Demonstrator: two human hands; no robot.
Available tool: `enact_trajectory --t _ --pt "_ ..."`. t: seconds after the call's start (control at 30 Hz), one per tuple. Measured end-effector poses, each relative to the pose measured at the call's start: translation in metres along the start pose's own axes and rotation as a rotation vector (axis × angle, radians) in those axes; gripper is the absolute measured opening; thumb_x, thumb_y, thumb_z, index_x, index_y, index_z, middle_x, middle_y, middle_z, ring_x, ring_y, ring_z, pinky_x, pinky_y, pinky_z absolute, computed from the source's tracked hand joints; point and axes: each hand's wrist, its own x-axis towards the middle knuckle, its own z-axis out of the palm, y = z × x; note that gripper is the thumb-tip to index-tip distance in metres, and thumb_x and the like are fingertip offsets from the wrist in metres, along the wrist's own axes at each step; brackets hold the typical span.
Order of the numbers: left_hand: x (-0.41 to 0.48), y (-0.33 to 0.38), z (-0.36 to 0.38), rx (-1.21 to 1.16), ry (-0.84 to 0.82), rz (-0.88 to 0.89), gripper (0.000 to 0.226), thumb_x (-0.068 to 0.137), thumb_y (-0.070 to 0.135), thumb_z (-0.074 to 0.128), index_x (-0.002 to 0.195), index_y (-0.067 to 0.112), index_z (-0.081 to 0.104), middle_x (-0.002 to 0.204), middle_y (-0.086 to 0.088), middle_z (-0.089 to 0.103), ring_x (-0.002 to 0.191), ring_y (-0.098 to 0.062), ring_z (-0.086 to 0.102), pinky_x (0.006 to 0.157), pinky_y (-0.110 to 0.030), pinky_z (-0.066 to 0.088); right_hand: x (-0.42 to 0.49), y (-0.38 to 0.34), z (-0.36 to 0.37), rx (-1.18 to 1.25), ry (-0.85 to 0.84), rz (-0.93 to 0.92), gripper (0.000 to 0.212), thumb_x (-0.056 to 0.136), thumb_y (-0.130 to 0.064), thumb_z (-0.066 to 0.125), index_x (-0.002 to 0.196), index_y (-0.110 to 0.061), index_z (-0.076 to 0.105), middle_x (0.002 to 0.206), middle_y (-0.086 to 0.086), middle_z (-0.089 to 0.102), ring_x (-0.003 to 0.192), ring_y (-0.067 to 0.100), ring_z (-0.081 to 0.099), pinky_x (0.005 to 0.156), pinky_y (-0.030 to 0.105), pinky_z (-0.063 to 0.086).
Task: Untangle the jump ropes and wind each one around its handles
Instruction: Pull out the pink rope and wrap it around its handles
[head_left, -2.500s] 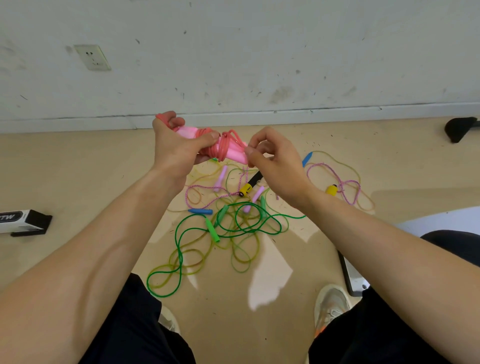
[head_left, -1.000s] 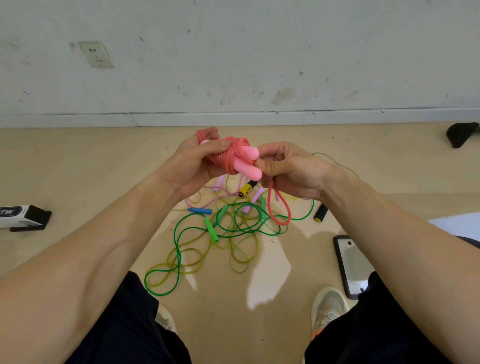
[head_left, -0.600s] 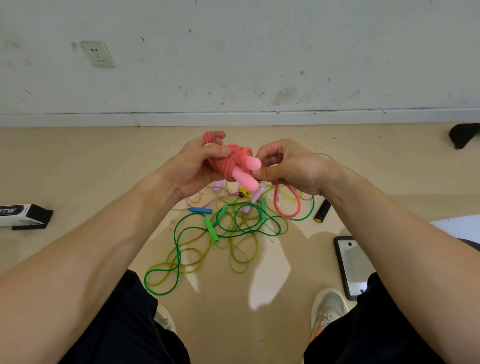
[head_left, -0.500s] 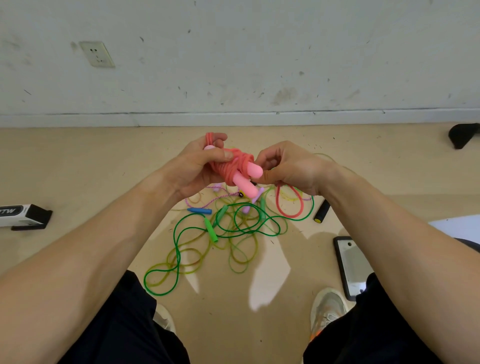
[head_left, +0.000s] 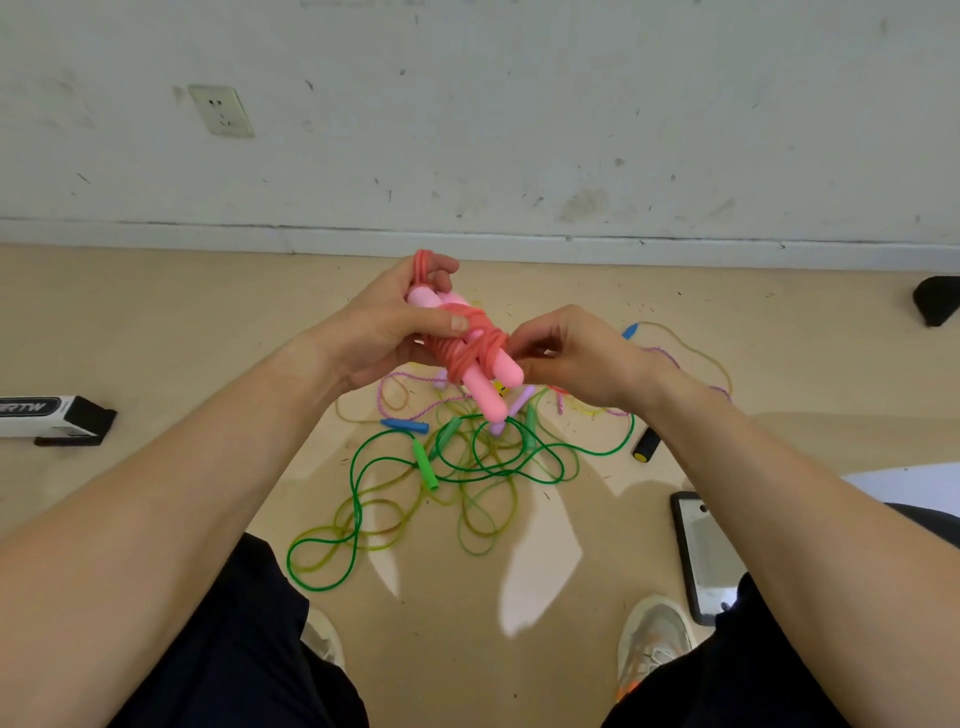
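Pink rope bundle (head_left: 471, 347) — left grip (head_left: 384, 332) clasps, right grip (head_left: 582, 358) pinches it.

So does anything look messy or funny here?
Yes. On the floor, the green rope and purple rope lie tangled in one heap with others. The pink rope, gripped by the left hand and pinched by the right hand, is wound, but its handles splay apart.

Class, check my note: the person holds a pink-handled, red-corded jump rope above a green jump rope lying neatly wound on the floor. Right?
No. The head view shows the green jump rope loose and tangled on the floor, not wound; the pink-handled, red-corded jump rope is held above it.
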Motion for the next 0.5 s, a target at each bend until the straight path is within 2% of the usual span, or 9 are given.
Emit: enact_trajectory --t 0.07,0.17,0.2,0.27,0.33,0.43,0.5 --pt "-0.003 0.001 -0.003 0.045 -0.026 -0.001 0.064 0.064 -0.001 0.074 0.121 0.020 0.051 0.100 0.009 0.048 0.077 -0.007 0.060 0.054 -0.030 0.056 -0.001 -0.002 -0.003 -0.055 -0.060 0.011 0.027 0.089 -0.008 0.070 0.087 -0.034 0.075 0.088 -0.001 0.075 0.082 0.010 0.066 0.075 0.050 0.059" --pt "-0.007 0.003 -0.004 0.113 -0.065 0.001 0.067 0.063 -0.002 0.075 0.122 0.020 0.051 0.102 0.009 0.047 0.082 -0.011 0.057 0.055 -0.031 0.058 -0.003 -0.010 -0.006 -0.122 -0.122 -0.001 0.043 0.091 -0.001 0.066 0.084 -0.044 0.072 0.089 -0.009 0.075 0.084 0.005 0.068 0.079 0.044 0.060" --pt "-0.008 0.003 -0.004 0.133 -0.073 0.001 0.070 0.063 -0.002 0.075 0.124 0.019 0.049 0.102 0.008 0.047 0.083 -0.012 0.057 0.055 -0.031 0.058 -0.004 -0.012 -0.006 -0.155 -0.144 -0.003 0.043 0.092 -0.001 0.065 0.084 -0.043 0.072 0.091 -0.009 0.074 0.085 0.006 0.068 0.079 0.042 0.060" --pt "-0.010 0.004 -0.001 0.157 -0.089 0.006 0.073 0.062 -0.003 0.076 0.126 0.017 0.048 0.104 0.007 0.046 0.083 -0.011 0.057 0.054 -0.030 0.057 -0.005 -0.016 -0.005 -0.287 -0.177 -0.013 0.029 0.093 -0.005 0.065 0.092 -0.031 0.077 0.096 -0.005 0.067 0.093 0.011 0.063 0.083 0.036 0.056" --pt "-0.012 0.003 0.003 0.180 -0.121 0.018 0.077 0.059 -0.002 0.079 0.127 0.017 0.048 0.107 0.006 0.046 0.083 -0.010 0.057 0.053 -0.028 0.056 -0.006 -0.016 -0.003 -0.457 -0.138 -0.019 0.014 0.092 -0.016 0.069 0.099 -0.024 0.077 0.106 -0.001 0.052 0.106 0.014 0.047 0.091 0.029 0.046" --pt "-0.014 0.002 0.005 0.250 -0.152 0.033 0.086 0.051 0.011 0.087 0.127 0.019 0.049 0.112 0.005 0.046 0.087 -0.008 0.058 0.056 -0.028 0.055 -0.008 -0.019 0.003 -0.729 -0.098 -0.028 0.017 0.093 -0.036 0.065 0.108 -0.032 0.074 0.107 -0.001 0.039 0.104 0.019 0.032 0.089 0.032 0.034" --pt "-0.015 0.003 0.006 0.326 -0.145 0.055 0.087 0.051 0.014 0.087 0.129 0.018 0.048 0.113 0.003 0.046 0.090 -0.008 0.057 0.061 -0.029 0.056 -0.008 -0.026 0.007 -0.882 -0.121 0.007 0.019 0.097 -0.041 0.057 0.110 -0.038 0.071 0.102 -0.003 0.046 0.104 0.021 0.041 0.082 0.033 0.027"
